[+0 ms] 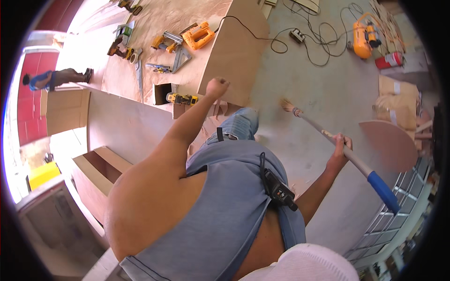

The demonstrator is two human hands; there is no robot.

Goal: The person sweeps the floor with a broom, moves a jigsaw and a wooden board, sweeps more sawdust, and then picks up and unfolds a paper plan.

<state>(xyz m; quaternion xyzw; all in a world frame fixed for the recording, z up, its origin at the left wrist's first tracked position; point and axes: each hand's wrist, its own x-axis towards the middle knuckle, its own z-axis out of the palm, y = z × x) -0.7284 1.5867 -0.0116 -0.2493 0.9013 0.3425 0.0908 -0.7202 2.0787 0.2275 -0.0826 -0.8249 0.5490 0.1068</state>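
My right hand (341, 149) is wrapped round the pole of a long-handled brush (320, 129). Its frayed, straw-coloured bristles point to the far left, just above the floor, and a blue sleeve covers the near end of the pole. My left hand (218, 87) is curled into a loose fist beside the wooden workbench's edge; nothing shows in its fingers. Close to that hand, a yellow-and-black power tool (182, 99) lies on the bench by a dark-mouthed square tube (164, 93). A yellow jigsaw-like power tool (198, 36) sits farther back on the bench.
More tools, including a nail gun (169, 42) and a drill (119, 48), lie on the dusty bench (154, 21). Cords (318, 42) snake over the floor near an orange air compressor (363, 40). A rounded board (391, 143) stands at right. Another person (51, 78) is far left.
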